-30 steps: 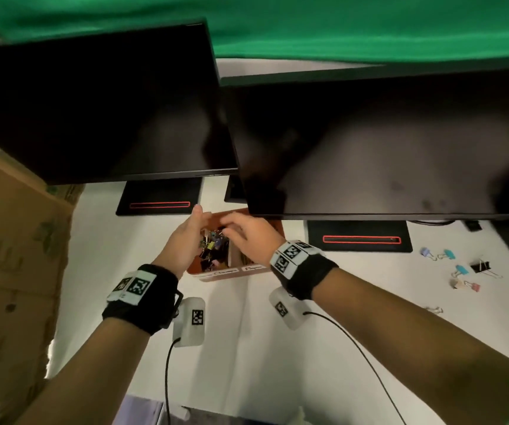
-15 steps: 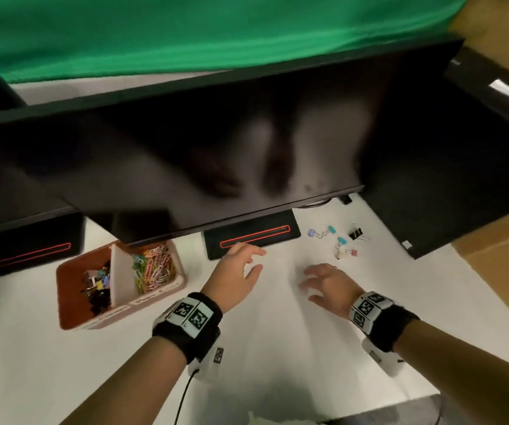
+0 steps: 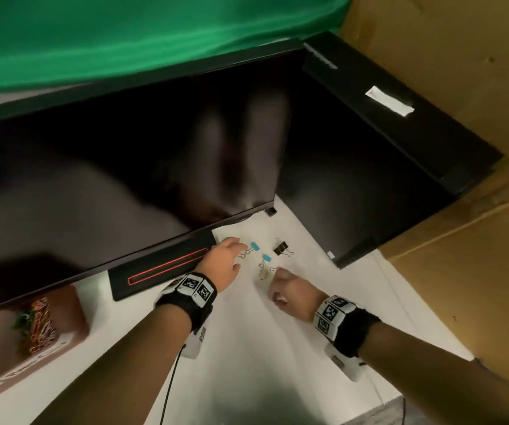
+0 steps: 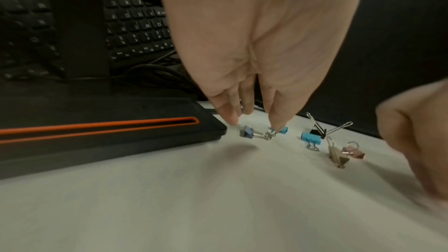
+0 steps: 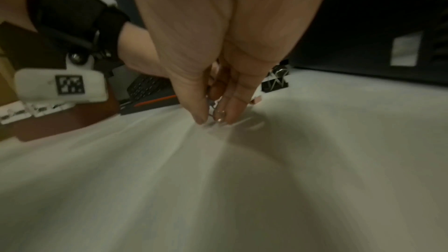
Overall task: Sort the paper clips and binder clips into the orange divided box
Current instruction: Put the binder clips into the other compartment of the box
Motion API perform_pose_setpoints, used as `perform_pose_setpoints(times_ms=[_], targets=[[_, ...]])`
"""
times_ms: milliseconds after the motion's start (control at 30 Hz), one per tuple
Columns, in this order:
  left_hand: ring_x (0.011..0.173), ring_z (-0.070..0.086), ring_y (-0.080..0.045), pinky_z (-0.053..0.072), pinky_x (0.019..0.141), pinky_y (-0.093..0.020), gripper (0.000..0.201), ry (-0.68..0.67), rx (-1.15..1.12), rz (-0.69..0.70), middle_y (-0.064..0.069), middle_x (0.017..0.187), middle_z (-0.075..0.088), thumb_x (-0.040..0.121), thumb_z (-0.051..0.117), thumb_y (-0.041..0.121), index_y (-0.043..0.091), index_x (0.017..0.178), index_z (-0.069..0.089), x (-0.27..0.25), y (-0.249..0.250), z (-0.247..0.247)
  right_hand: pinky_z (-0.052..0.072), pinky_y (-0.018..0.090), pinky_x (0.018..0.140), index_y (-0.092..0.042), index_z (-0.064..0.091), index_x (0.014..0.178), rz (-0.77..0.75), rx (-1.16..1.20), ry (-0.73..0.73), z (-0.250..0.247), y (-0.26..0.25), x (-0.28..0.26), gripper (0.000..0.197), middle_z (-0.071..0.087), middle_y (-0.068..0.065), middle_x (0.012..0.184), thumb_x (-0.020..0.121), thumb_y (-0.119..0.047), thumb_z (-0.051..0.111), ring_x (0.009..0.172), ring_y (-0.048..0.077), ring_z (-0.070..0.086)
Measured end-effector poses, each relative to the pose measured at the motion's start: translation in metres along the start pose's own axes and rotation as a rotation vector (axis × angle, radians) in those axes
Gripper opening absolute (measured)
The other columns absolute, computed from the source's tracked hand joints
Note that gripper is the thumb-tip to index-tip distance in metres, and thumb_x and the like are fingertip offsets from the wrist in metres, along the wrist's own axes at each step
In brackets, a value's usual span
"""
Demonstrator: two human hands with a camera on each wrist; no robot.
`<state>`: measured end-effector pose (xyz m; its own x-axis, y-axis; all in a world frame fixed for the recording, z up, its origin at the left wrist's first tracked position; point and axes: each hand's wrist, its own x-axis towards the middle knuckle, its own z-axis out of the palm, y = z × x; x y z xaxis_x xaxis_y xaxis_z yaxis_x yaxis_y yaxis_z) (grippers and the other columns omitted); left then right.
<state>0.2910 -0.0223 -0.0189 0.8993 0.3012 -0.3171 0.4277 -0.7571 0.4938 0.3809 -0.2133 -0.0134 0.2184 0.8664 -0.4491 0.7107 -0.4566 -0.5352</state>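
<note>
Several loose binder clips lie on the white desk: a dark blue one (image 4: 246, 132), two light blue ones (image 3: 255, 247) (image 3: 266, 257), a black one (image 3: 280, 248), and a beige and a pink one (image 4: 337, 157). My left hand (image 4: 254, 124) reaches down with straight fingers. Its thumb tip is by the dark blue clip and a fingertip is on the joined wire handles. My right hand (image 5: 213, 120) has thumb and fingertips bunched on the desk, pinching what looks like a thin wire paper clip, blurred. The orange divided box (image 3: 72, 314) stands far left with coloured paper clips (image 3: 36, 326) inside.
A dark monitor (image 3: 124, 179) overhangs the desk, and its black base (image 3: 161, 268) lies just left of my left hand. A black case (image 3: 369, 179) and cardboard (image 3: 477, 271) wall in the right side. A keyboard (image 4: 138, 26) sits behind the base.
Both hands left the orange box and moved right to the loose clips. The left hand now reaches the blue clips, and the right hand's fingers have curled down onto the desk.
</note>
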Motion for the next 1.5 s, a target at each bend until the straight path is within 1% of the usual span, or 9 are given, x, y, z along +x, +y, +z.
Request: perform_pose_setpoints(times_ms=[100, 233, 433, 667, 867, 967, 1100, 1300, 1500], targets=[[0.122, 0.048, -0.022, 0.035, 0.107, -0.029, 0.04, 0.019, 0.013, -0.01, -0.003, 0.137, 0.044, 0.086, 0.055, 0.006, 0.017, 0.124, 0.053, 0.01, 0.004, 0.004, 0.048, 0.024, 0.094, -0.014, 0.06, 0.114, 0.052, 0.089, 0.142, -0.016, 0.014, 0.006, 0.028, 0.046, 0.006, 0.123, 0.088, -0.004, 0.054, 0.097, 0.021, 0.06], [0.122, 0.046, -0.02, 0.034, 0.106, -0.025, 0.033, 0.044, 0.064, -0.025, -0.004, 0.137, 0.043, 0.088, 0.053, 0.007, 0.012, 0.121, 0.056, 0.011, 0.002, 0.013, 0.045, 0.013, 0.089, -0.017, 0.054, 0.122, 0.066, 0.087, 0.11, -0.021, 0.025, 0.018, 0.038, 0.043, 0.001, 0.129, 0.087, -0.001, 0.055, 0.087, 0.01, 0.054], [0.095, 0.058, -0.021, 0.045, 0.089, -0.024, 0.016, 0.107, 0.015, -0.038, -0.005, 0.108, 0.055, 0.086, 0.056, 0.005, 0.008, 0.098, 0.066, 0.001, 0.0, 0.02, 0.043, 0.022, 0.098, -0.013, 0.062, 0.117, 0.038, 0.003, 0.111, -0.014, 0.03, 0.027, 0.029, 0.052, 0.004, 0.124, 0.089, -0.011, 0.056, 0.106, 0.019, 0.057], [0.061, 0.05, -0.012, 0.042, 0.067, -0.022, 0.015, 0.123, -0.133, -0.053, 0.002, 0.08, 0.048, 0.077, 0.062, -0.001, 0.014, 0.075, 0.064, -0.005, 0.003, 0.02, 0.049, 0.03, 0.091, -0.018, 0.062, 0.115, 0.104, 0.025, 0.104, -0.009, 0.027, 0.026, 0.031, 0.053, 0.005, 0.119, 0.086, -0.014, 0.054, 0.098, 0.024, 0.06], [0.068, 0.057, -0.011, 0.044, 0.079, -0.011, 0.04, -0.032, -0.361, -0.007, 0.014, 0.103, 0.042, 0.08, 0.064, 0.004, 0.027, 0.112, 0.058, -0.011, 0.029, 0.019, 0.047, 0.021, 0.086, -0.008, 0.067, 0.097, 0.085, 0.061, 0.075, -0.005, 0.029, 0.018, 0.015, 0.051, 0.006, 0.116, 0.084, -0.01, 0.059, 0.086, 0.023, 0.063], [0.081, 0.054, -0.011, 0.045, 0.091, -0.019, 0.045, -0.104, -0.24, -0.008, 0.006, 0.116, 0.042, 0.081, 0.064, 0.007, 0.024, 0.122, 0.055, -0.006, 0.038, 0.028, 0.048, 0.025, 0.084, -0.008, 0.066, 0.093, 0.086, 0.039, 0.056, -0.007, 0.03, 0.015, 0.013, 0.056, 0.008, 0.111, 0.084, -0.01, 0.058, 0.086, 0.023, 0.062], [0.097, 0.057, -0.019, 0.044, 0.094, -0.024, 0.025, -0.088, -0.113, -0.083, -0.004, 0.119, 0.047, 0.083, 0.063, 0.01, 0.013, 0.108, 0.063, -0.001, 0.039, 0.04, 0.046, 0.026, 0.082, -0.009, 0.064, 0.096, 0.085, 0.022, 0.065, -0.012, 0.031, 0.009, 0.013, 0.06, 0.008, 0.106, 0.085, -0.012, 0.059, 0.091, 0.022, 0.06], [0.069, 0.05, -0.014, 0.045, 0.081, -0.019, 0.011, 0.05, -0.131, -0.125, 0.003, 0.098, 0.042, 0.083, 0.064, 0.011, 0.013, 0.093, 0.06, -0.013, 0.029, 0.041, 0.039, 0.016, 0.076, -0.016, 0.058, 0.119, 0.035, 0.127, 0.233, -0.029, 0.029, 0.004, 0.034, 0.05, -0.007, 0.09, 0.085, -0.013, 0.063, 0.078, 0.008, 0.05], [0.075, 0.055, -0.012, 0.049, 0.082, -0.02, 0.025, 0.098, -0.265, -0.206, -0.002, 0.098, 0.05, 0.08, 0.067, 0.007, 0.015, 0.102, 0.059, -0.024, 0.014, 0.034, 0.048, 0.03, 0.094, -0.024, 0.035, 0.141, 0.143, 0.065, 0.302, -0.051, 0.027, 0.024, 0.054, 0.053, 0.005, 0.121, 0.091, -0.01, 0.052, 0.11, 0.02, 0.053]])
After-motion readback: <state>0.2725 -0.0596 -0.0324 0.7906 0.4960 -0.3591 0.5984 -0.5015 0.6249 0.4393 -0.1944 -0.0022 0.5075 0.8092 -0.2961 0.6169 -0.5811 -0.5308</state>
